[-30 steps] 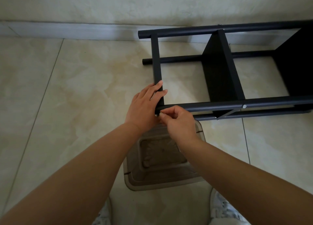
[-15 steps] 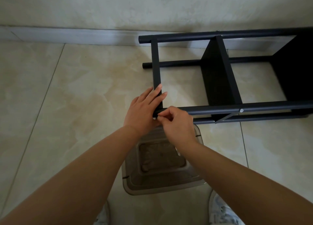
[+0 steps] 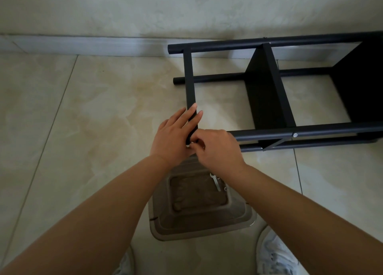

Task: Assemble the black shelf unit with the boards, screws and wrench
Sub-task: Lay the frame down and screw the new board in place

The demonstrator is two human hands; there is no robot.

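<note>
- Since the earlier frames both hands stay at the same corner of the frame; the right thumb and fingers are now curled tighter on the tube end, and a wrench shows in the box under the wrist.
- Head view: the black shelf unit lies on its side on the tiled floor, its far tube close along the baseboard.
- The left hand rests with straight fingers along the end crossbar, touching it.
- The right hand pinches something small and pale at the end of the near tube; what it is I cannot tell.
- One screw head sits in this tube, to the right of the hands.
- A clear plastic box stands under the wrists, with the wrench inside.
- Open floor is on the left side of the hands; white shoes are at the bottom edge.
</note>
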